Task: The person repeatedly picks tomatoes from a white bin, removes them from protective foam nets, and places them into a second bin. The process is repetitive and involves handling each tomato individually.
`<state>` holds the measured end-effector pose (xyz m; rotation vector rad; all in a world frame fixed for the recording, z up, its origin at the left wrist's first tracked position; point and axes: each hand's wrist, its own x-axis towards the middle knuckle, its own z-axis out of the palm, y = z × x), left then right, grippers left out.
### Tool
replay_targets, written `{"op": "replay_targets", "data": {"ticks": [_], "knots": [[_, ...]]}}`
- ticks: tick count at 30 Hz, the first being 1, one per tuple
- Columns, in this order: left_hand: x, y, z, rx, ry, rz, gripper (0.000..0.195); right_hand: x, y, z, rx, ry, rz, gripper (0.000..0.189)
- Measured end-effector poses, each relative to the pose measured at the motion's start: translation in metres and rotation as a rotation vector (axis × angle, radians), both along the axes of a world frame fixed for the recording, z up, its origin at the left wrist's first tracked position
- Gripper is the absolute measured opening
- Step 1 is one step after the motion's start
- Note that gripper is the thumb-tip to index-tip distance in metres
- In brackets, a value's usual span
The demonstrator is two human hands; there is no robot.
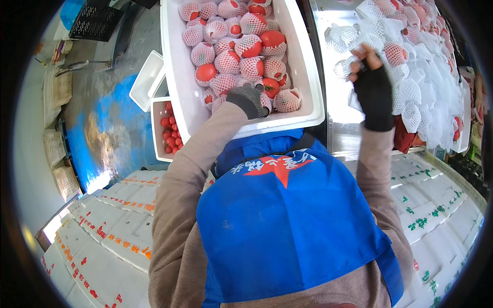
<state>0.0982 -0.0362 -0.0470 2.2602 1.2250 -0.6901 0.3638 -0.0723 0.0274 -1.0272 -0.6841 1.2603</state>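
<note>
In front of me stands a white foam box (179,88) of red tomatoes, most in white foam net sleeves. My left hand (248,98), in a dark mesh-patterned glove, reaches in at the near side and touches the netted fruit. Its fingertips are hidden, so a hold cannot be made out. Beside it is a bare-topped tomato (270,87) showing its green stem end. My right hand (371,82), in a black fingerless glove, is over the metal table with its blurred fingers apart and nothing visible between them. Nearby lie empty foam net sleeves (414,90) and a netted tomato (395,54).
Left of the big box are a small foam box (155,131) of small red tomatoes and a white foam container (144,82). A black crate (96,21) lies farther off. Printed white foam boxes (111,231) lie on both sides behind me. The metal table (342,134) adjoins on the right.
</note>
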Motion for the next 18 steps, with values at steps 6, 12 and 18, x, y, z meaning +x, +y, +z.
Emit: {"op": "replay_targets", "data": {"ticks": [6,12,18], "knots": [[-0.01,0.011,-0.015,-0.129,-0.026,0.084,0.088,-0.069,-0.04,-0.019,-0.222,0.076,0.103,0.031],[-0.028,0.011,-0.037,-0.078,-0.146,0.046,0.082,-0.086,-0.043,-0.023,-0.159,0.015,0.242,0.026],[-0.04,0.015,-0.048,-0.227,-0.315,0.206,0.08,-0.089,-0.039,-0.036,-0.139,-0.177,0.253,0.026]]}}
